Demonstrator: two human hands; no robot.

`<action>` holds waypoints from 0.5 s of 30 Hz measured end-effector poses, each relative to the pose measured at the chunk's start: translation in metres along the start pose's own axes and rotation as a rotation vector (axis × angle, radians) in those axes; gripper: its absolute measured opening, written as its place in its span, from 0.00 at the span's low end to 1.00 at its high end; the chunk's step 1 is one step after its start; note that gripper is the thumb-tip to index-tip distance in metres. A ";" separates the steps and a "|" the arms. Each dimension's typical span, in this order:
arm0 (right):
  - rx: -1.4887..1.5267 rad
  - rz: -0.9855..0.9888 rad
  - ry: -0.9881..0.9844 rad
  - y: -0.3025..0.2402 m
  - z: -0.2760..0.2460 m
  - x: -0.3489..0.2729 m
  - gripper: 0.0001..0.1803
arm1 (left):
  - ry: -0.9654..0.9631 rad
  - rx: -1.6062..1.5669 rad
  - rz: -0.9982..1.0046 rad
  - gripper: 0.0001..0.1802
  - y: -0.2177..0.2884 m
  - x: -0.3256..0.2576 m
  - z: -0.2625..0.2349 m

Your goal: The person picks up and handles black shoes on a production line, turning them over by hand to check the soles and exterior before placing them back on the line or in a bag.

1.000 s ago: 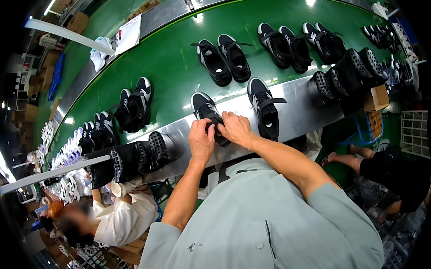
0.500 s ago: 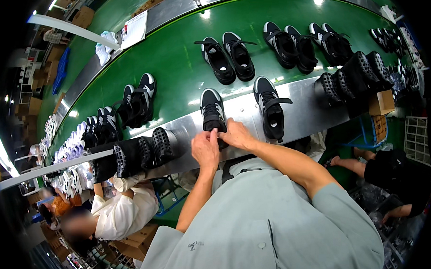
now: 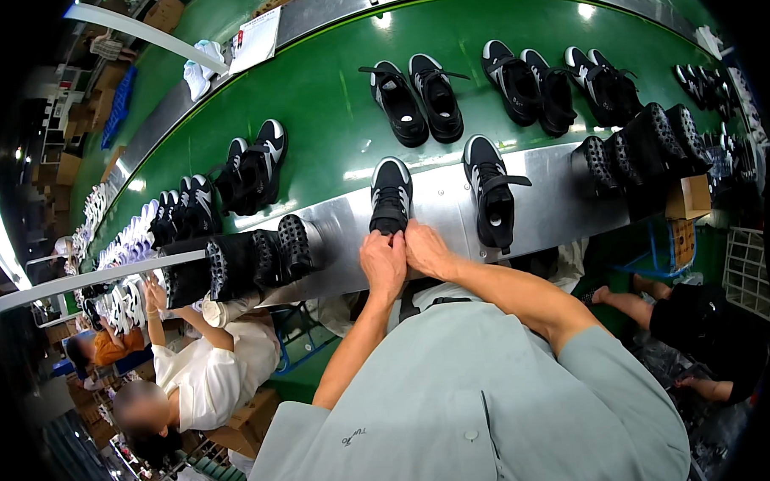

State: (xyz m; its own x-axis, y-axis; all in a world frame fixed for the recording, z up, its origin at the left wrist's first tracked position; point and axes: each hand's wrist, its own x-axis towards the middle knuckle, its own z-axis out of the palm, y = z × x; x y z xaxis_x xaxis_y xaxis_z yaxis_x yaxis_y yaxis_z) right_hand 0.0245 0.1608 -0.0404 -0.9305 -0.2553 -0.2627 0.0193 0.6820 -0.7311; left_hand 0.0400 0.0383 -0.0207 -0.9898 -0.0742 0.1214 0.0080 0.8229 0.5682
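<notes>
A black sneaker with a light grey toe (image 3: 391,189) lies on the metal ledge, toe pointing away from me. My left hand (image 3: 383,262) is closed at its heel end, fingers bent over the opening. From the right, my right hand (image 3: 428,251) grips the same end, its thumb and fingers beside the left hand's. Between them the hands cover the heel and most of the opening. Its matching sneaker (image 3: 490,194) stands to the right on the ledge, untouched, with its strap sticking out sideways.
The green conveyor belt (image 3: 331,149) beyond carries more pairs, including an open-strapped pair (image 3: 414,104). Dark studded rolls (image 3: 267,261) flank me on the left, others (image 3: 636,151) on the right. A co-worker in white (image 3: 216,369) is at left; another person (image 3: 701,314) is at right.
My hands have drawn closer together at the sneaker's heel end, the left fingers now bent over its opening. The co-worker at left has raised both arms toward the line.
</notes>
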 end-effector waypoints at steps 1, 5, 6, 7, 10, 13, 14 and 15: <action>0.007 -0.002 0.007 0.000 -0.002 -0.001 0.16 | -0.019 -0.011 0.049 0.13 -0.001 -0.001 0.001; -0.008 0.048 0.028 -0.007 -0.017 0.002 0.16 | -0.056 -0.315 -0.053 0.10 0.011 0.000 -0.018; -0.032 0.069 0.014 -0.008 -0.021 0.001 0.17 | -0.010 -0.175 0.003 0.09 0.014 -0.003 -0.026; -0.053 0.096 0.006 -0.007 -0.024 0.001 0.17 | 0.045 -0.069 0.040 0.09 0.018 -0.001 -0.035; -0.057 0.071 0.012 -0.006 -0.018 0.003 0.18 | 0.139 0.084 0.160 0.11 0.014 0.012 -0.043; -0.019 0.059 0.047 0.004 -0.014 0.003 0.18 | 0.035 0.098 0.234 0.13 -0.004 0.014 -0.031; 0.011 0.058 0.087 0.011 -0.012 0.004 0.19 | 0.034 0.089 0.241 0.13 -0.005 0.012 -0.027; 0.008 0.059 0.087 0.006 -0.016 0.004 0.19 | 0.001 0.089 0.165 0.13 -0.010 0.009 -0.024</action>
State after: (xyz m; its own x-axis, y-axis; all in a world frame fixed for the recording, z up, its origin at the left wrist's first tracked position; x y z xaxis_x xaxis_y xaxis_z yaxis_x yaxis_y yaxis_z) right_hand 0.0156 0.1746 -0.0358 -0.9559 -0.1540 -0.2500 0.0778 0.6881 -0.7214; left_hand 0.0344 0.0160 -0.0062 -0.9759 0.0654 0.2083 0.1578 0.8705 0.4661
